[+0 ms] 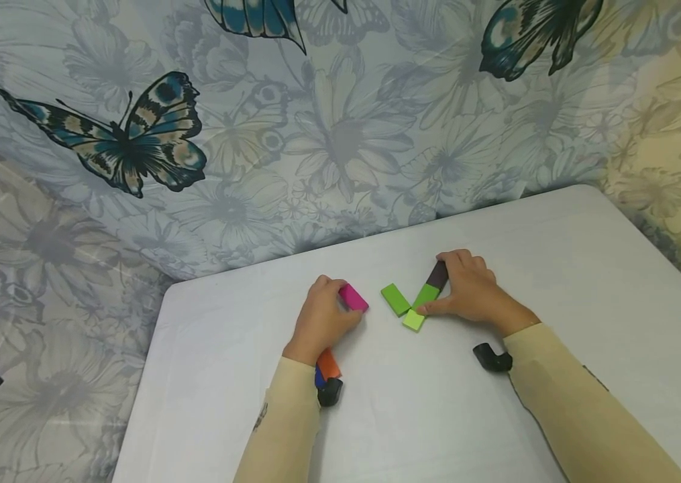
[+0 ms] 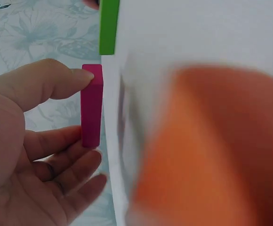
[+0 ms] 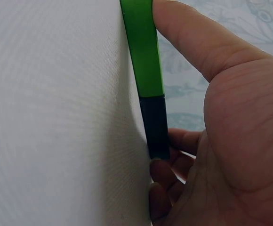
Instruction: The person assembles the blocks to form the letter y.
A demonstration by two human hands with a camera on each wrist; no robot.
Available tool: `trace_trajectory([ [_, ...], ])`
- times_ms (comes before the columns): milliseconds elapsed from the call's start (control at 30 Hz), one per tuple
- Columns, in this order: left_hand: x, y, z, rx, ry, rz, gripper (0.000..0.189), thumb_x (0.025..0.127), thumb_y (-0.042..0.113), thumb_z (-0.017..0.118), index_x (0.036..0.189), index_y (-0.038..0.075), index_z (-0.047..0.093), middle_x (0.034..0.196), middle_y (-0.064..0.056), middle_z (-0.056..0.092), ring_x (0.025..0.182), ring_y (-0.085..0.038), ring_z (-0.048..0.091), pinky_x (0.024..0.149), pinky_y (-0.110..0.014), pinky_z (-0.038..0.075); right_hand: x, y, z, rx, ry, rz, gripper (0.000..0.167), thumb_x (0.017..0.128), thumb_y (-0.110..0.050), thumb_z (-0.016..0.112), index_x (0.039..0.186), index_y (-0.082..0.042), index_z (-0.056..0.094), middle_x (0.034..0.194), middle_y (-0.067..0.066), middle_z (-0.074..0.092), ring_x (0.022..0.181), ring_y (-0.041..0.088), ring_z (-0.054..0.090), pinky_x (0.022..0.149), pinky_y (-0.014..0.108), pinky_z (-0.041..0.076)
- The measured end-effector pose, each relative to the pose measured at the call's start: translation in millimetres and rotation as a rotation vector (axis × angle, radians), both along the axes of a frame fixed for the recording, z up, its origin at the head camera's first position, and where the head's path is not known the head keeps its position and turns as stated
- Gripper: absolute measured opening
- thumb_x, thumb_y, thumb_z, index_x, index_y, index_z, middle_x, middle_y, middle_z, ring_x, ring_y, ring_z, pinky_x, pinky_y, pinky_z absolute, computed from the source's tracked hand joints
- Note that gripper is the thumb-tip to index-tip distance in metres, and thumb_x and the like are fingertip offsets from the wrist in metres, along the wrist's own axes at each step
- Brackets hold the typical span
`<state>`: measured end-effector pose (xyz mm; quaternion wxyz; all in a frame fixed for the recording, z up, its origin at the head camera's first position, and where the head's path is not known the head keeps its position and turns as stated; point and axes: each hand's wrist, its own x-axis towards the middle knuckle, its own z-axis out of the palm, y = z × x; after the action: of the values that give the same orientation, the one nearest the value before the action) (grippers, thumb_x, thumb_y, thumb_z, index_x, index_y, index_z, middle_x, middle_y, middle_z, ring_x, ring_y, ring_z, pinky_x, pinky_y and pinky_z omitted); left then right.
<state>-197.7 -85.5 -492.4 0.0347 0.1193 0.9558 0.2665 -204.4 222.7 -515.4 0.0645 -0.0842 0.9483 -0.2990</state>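
Note:
My left hand (image 1: 322, 318) pinches a magenta block (image 1: 353, 298) by its two ends, thumb on one and fingers on the other; the left wrist view shows this grip closely. To the right, a dark block (image 1: 437, 275) and a green block (image 1: 425, 296) lie end to end in a slanting row. My right hand (image 1: 473, 288) spans that row, its thumb at the green block's near end and its fingers around the dark block's far end. A lime-green block (image 1: 413, 320) lies at the row's foot. Another green block (image 1: 396, 300) slants in from the left, forming a V.
An orange block (image 1: 329, 363) and a blue block (image 1: 319, 377) lie by the left wrist, partly hidden by the arm. Black curved pieces (image 1: 491, 357) stick out at both wrists. The white table (image 1: 412, 409) ends at a butterfly-patterned cloth (image 1: 340, 134) behind.

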Motion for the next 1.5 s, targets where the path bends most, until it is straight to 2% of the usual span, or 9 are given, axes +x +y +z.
trace_trajectory([
  [233, -15.7, 9.7, 6.5, 0.074, -0.033, -0.018, 0.052, 0.093, 0.022, 0.087, 0.136, 0.0, 0.068, 0.12, -0.01, 0.059, 0.103, -0.024, 0.056, 0.09, -0.036, 0.051, -1.8, -1, -1.0, 0.01, -0.012, -0.004, 0.122, 0.075, -0.061, 0.096, 0.157, 0.008, 0.039, 0.157, 0.035, 0.036, 0.138, 0.056, 0.033, 0.108, 0.073, 0.032],
  [567, -33.7, 21.1, 2.1, 0.089, -0.055, -0.03, 0.048, 0.095, 0.026, 0.087, 0.132, 0.001, 0.071, 0.118, -0.007, 0.059, 0.107, -0.023, 0.056, 0.097, -0.037, 0.051, -2.6, 0, -4.7, 0.019, -0.006, -0.004, 0.124, 0.074, -0.064, 0.096, 0.157, 0.007, 0.04, 0.156, 0.034, 0.037, 0.136, 0.055, 0.035, 0.107, 0.072, 0.034],
  [800, -40.7, 28.4, -1.7, 0.088, -0.077, -0.022, 0.048, 0.094, 0.027, 0.087, 0.132, 0.0, 0.071, 0.116, -0.007, 0.059, 0.107, -0.023, 0.056, 0.094, -0.037, 0.052, -1.5, -2, -6.3, 0.022, -0.007, 0.003, 0.123, 0.075, -0.066, 0.095, 0.157, 0.007, 0.04, 0.156, 0.034, 0.038, 0.135, 0.054, 0.036, 0.107, 0.071, 0.034],
  [1033, -45.3, 35.9, -1.7, 0.053, -0.091, -0.013, 0.051, 0.097, 0.027, 0.086, 0.136, -0.001, 0.07, 0.12, -0.01, 0.06, 0.11, -0.024, 0.057, 0.1, -0.037, 0.052, -0.3, -2, -4.0, 0.016, -0.002, 0.006, 0.121, 0.075, -0.063, 0.096, 0.157, 0.007, 0.04, 0.155, 0.033, 0.038, 0.135, 0.053, 0.036, 0.106, 0.071, 0.034],
  [1267, -48.8, 42.6, -0.8, 0.057, -0.09, 0.042, 0.042, 0.103, 0.021, 0.08, 0.138, -0.001, 0.071, 0.12, -0.012, 0.062, 0.108, -0.023, 0.059, 0.098, -0.037, 0.053, -1.0, -2, -2.0, 0.023, -0.001, 0.003, 0.12, 0.075, -0.062, 0.096, 0.156, 0.008, 0.04, 0.155, 0.033, 0.038, 0.135, 0.054, 0.036, 0.106, 0.071, 0.035],
  [1500, -54.3, 48.4, -2.9, 0.066, -0.103, 0.018, 0.04, 0.102, 0.018, 0.081, 0.137, 0.002, 0.072, 0.12, -0.012, 0.063, 0.106, -0.022, 0.058, 0.095, -0.035, 0.053, -1.8, 0, -3.0, 0.023, -0.001, 0.0, 0.12, 0.076, -0.061, 0.096, 0.156, 0.008, 0.04, 0.156, 0.034, 0.037, 0.136, 0.054, 0.036, 0.107, 0.072, 0.035],
])
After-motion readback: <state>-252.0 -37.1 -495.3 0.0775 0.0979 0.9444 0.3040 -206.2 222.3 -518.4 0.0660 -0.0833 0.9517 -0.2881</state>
